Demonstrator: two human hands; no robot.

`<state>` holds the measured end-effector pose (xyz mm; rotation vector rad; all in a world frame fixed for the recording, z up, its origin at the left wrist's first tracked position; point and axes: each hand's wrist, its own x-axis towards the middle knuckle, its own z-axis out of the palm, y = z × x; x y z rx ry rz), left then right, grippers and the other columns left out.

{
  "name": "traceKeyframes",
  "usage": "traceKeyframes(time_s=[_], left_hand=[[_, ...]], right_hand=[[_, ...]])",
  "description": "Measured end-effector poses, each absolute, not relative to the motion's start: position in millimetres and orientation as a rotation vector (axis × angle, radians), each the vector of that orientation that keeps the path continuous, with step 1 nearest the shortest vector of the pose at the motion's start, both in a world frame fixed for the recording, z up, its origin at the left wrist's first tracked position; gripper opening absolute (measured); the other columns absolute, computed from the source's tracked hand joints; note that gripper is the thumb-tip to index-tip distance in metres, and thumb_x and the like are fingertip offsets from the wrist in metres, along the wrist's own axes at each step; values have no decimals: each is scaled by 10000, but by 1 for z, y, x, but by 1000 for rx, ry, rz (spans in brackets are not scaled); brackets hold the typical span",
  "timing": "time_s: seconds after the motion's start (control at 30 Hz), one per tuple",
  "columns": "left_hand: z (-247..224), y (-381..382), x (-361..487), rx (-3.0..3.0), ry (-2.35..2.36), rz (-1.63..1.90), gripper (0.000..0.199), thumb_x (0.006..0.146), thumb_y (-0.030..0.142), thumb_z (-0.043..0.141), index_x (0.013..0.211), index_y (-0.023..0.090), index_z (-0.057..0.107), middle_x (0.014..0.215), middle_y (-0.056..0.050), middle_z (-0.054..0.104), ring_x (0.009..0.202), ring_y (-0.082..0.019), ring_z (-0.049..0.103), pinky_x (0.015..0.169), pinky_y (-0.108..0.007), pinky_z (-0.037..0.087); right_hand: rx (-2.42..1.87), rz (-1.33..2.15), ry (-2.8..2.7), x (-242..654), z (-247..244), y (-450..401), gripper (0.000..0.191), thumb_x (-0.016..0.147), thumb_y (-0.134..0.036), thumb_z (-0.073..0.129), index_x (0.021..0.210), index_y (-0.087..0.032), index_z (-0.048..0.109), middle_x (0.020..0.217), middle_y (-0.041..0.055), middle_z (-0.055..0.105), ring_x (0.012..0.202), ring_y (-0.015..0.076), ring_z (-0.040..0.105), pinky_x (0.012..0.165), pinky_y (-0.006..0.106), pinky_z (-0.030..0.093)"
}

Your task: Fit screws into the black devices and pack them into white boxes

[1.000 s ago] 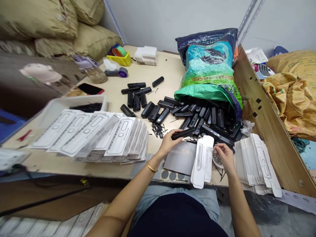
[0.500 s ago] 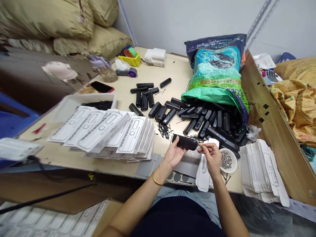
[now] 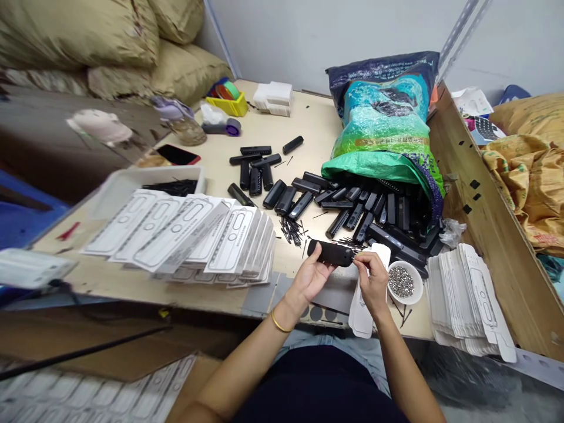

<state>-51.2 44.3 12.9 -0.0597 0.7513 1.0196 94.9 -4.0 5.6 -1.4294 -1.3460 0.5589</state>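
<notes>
My left hand (image 3: pixel 312 277) holds a black oblong case (image 3: pixel 331 254) level above the table's front edge, thumb on top. At the case's right end, my right hand (image 3: pixel 372 279) is pinched; what lies between its fingertips is too small to make out. Just right of that hand sits a white bowl (image 3: pixel 404 283) of small metal pieces. A white die-cut card (image 3: pixel 362 311) lies partly under my right hand. Beyond the hands, many black cases (image 3: pixel 302 204) spill from a green and blue bag (image 3: pixel 383 126), with thin black sticks (image 3: pixel 291 231) beside them.
Overlapping white printed cards (image 3: pixel 233 238) cover the left front, before a white tray (image 3: pixel 106 191) of black sticks. Folded white cards (image 3: pixel 453 299) stand at right, near a wooden side board (image 3: pixel 497 217). A yellow basket (image 3: pixel 235 106) and a phone (image 3: pixel 178 155) are farther back.
My right fingertips have closed in on the case's right end, and the light-coloured bit seen between them is no longer visible. The whole view has shifted slightly.
</notes>
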Motion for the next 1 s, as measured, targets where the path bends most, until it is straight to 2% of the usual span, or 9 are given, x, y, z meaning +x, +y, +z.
traceKeyframes(time_s=[0.13,0.27,0.4,0.5,0.63,0.73,0.87,0.93,1.0], left_hand=[[11,40,-50,58,751,1050,221,912,282,497,988,114,618,1075,-127,660,1004,-197,628,913,-349,523],[6,40,-47,119,769,1045,212,892,299,534,956,110,607,1061,-128,657,976,-194,630,924,-361,504],[13,40,-58,232,817,1102,168,858,300,582,951,160,593,984,-80,671,964,-199,632,936,-384,485],[14,34,-71,650,833,1230,254,784,355,654,993,223,595,1002,-59,670,1007,-243,620,955,-437,457],[-8,34,-71,1288,1002,991,281,667,317,738,912,235,629,910,-59,687,928,-270,639,916,-422,456],[-30,59,-66,1347,1194,983,321,747,351,651,1027,209,586,954,-85,667,940,-272,627,912,-432,441],[-49,102,-69,1459,1537,996,571,712,395,694,1189,154,497,1000,-135,628,1001,-304,589,923,-449,418],[-51,110,-69,1604,1581,997,647,693,375,719,1242,141,470,1089,-159,586,1105,-322,522,990,-482,360],[-47,103,-64,1758,1547,1034,630,718,339,702,1269,146,467,1214,-166,511,1210,-320,422,1061,-498,279]], right_hand=[[-1434,525,-1503,104,9,-5,126,881,-235,493,819,-224,603,828,42,630,813,181,600,740,332,485],[-1429,602,-1355,98,-2,-8,104,854,-257,549,778,-219,611,777,19,640,754,168,608,702,312,493],[-1416,554,-1290,85,-14,-19,146,873,-236,513,918,-224,652,898,47,673,863,196,628,769,349,508],[-1460,502,-1357,99,-11,-29,204,871,-219,519,1030,-229,645,997,61,673,951,210,619,845,372,496],[-1721,296,-1387,148,-6,-33,182,883,-247,489,977,-202,638,930,73,671,883,213,609,820,380,481],[-1892,424,-1736,178,-6,-25,166,842,-210,538,981,-189,625,973,85,658,951,241,568,865,401,444],[-2047,617,-1990,191,-11,1,416,697,-138,676,1096,-190,570,1148,106,558,1051,260,500,865,380,425],[-2107,758,-1951,195,-12,17,466,634,-126,720,1070,-175,564,1116,104,535,996,236,516,825,344,428],[-2109,877,-1914,201,-12,32,368,605,-119,730,941,-160,586,978,71,560,877,201,542,754,302,426]])
